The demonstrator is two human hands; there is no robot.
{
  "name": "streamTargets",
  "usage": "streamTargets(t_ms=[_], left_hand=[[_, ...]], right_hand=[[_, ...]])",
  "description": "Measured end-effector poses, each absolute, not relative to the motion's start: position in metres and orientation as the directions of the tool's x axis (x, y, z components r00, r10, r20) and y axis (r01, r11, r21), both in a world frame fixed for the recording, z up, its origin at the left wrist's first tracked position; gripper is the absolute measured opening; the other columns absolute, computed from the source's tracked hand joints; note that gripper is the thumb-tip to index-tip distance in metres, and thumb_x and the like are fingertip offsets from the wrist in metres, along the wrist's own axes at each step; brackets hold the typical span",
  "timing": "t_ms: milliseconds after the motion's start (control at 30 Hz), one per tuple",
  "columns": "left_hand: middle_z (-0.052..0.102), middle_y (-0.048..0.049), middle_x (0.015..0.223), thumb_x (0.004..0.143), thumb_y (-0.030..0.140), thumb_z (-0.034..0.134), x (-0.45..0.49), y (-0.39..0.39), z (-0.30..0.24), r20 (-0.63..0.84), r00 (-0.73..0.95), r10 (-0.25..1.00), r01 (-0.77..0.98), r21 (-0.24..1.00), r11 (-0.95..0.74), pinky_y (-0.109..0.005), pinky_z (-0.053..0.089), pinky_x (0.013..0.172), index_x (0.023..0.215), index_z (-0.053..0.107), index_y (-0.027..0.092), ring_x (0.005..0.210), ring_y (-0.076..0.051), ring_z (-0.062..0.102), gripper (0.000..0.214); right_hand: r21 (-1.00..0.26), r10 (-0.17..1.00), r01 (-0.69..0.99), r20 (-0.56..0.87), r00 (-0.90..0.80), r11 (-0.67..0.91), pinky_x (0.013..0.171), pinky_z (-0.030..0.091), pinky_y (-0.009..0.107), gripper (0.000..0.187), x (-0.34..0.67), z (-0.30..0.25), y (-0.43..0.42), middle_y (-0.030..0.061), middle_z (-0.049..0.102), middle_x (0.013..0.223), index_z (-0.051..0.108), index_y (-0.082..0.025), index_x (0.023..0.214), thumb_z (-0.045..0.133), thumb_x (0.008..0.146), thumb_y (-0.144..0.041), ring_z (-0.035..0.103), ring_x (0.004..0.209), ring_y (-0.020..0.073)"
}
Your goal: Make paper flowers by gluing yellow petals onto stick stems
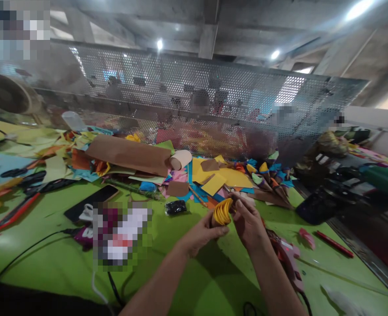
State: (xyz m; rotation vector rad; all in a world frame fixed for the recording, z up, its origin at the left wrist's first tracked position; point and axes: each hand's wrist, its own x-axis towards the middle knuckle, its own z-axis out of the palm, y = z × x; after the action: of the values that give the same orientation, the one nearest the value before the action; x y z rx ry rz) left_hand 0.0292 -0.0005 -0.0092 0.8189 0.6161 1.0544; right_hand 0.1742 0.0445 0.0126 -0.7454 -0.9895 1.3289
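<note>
Forearms (162,275) foremost; yellow coil (223,212) inside left hand's grip (201,234)

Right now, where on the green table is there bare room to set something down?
Bare green table shows in front of the black packet, left of the left hand. A smaller patch lies between the red-handled tool and the phone. The back is crowded with a brown sheet, yellow paper and paper cones.

- Dim overall; ceiling lamps (358,9) glare white.
- Soft shadow toward the near edge of the green surface (161,237).
- Beyond its far edge, haze behind the perforated screen (167,72).
- Wide-angle stretching outward; several pixelated patches.
</note>
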Motion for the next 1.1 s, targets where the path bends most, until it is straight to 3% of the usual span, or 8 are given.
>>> streamTargets(t_ms=[167,433,533,633,733,900,1100], left_hand=[[0.055,0.0024,0.075,0.062,0.035,0.087,0.027,-0.002,-0.007,-0.06,0.481,0.875,-0.513,0.79,0.336,-0.02,0.031,0.054,0.12,0.06,0.018,0.06,-0.006,0.044,0.067],[0.054,0.0023,0.076,0.062,0.033,0.087,0.027,-0.002,-0.008,-0.06,0.494,0.867,-0.509,0.789,0.345,-0.02,0.03,0.053,0.122,0.059,0.018,0.059,-0.006,0.044,0.068],[0.061,-0.0009,0.087,0.064,0.031,0.086,0.027,-0.001,-0.009,-0.051,0.45,0.892,-0.509,0.805,0.303,-0.02,0.034,0.058,0.125,0.06,0.02,0.065,-0.007,0.048,0.067],[0.063,-0.0052,0.112,0.065,0.028,0.085,0.028,0.0,-0.009,-0.034,0.38,0.924,-0.507,0.828,0.239,-0.023,0.041,0.076,0.127,0.06,0.022,0.094,-0.016,0.056,0.067],[0.06,-0.006,0.124,0.064,0.029,0.085,0.031,0.002,-0.012,-0.003,0.352,0.936,-0.476,0.861,0.181,-0.029,0.039,0.094,0.124,0.059,0.021,0.117,-0.023,0.049,0.065],[0.059,-0.0049,0.113,0.069,0.033,0.079,0.036,0.004,-0.016,0.046,0.331,0.942,-0.361,0.929,0.082,-0.031,0.04,0.094,0.118,0.054,0.018,0.109,-0.022,0.051,0.056],[0.056,-0.0051,0.106,0.077,0.026,0.07,0.036,0.005,-0.02,0.114,0.272,0.956,-0.168,0.983,-0.069,-0.032,0.041,0.09,0.118,0.051,0.016,0.1,-0.021,0.051,0.046]], right_hand=[[-0.886,0.992,-0.457,0.115,-0.049,0.08,0.071,0.053,0.037,0.028,0.171,0.017,0.042,0.005,0.077,0.092,0.077,-0.028,0.082,0.085,0.061,-0.044,0.068,0.083,0.024],[-0.872,0.991,-0.483,0.118,-0.059,0.075,0.07,0.052,0.034,0.021,0.17,0.016,0.04,0.0023,0.074,0.089,0.074,-0.027,0.076,0.085,0.063,-0.041,0.067,0.079,0.0202],[-0.879,0.99,-0.47,0.121,-0.07,0.074,0.07,0.052,0.035,0.028,0.17,0.015,0.041,0.0051,0.075,0.096,0.076,-0.027,0.087,0.083,0.066,-0.044,0.067,0.084,0.0225],[-0.913,0.988,-0.382,0.157,-0.011,0.141,0.072,0.052,0.034,0.035,0.171,0.012,0.043,0.0071,0.074,0.102,0.077,-0.026,0.096,0.081,0.067,-0.046,0.067,0.088,0.0235],[-0.928,0.974,-0.297,0.198,0.112,0.222,0.072,0.05,0.032,0.029,0.173,0.011,0.044,0.0051,0.074,0.092,0.077,-0.025,0.088,0.083,0.066,-0.043,0.065,0.083,0.0205],[-0.938,0.964,-0.245,0.209,0.167,0.245,0.069,0.047,0.029,0.023,0.175,0.012,0.044,0.0012,0.07,0.077,0.075,-0.023,0.079,0.084,0.065,-0.039,0.061,0.072,0.0166],[-0.945,0.961,-0.213,0.21,0.182,0.247,0.064,0.045,0.028,0.024,0.174,0.015,0.041,-0.0008,0.067,0.071,0.074,-0.022,0.073,0.086,0.061,-0.039,0.058,0.066,0.0144]])
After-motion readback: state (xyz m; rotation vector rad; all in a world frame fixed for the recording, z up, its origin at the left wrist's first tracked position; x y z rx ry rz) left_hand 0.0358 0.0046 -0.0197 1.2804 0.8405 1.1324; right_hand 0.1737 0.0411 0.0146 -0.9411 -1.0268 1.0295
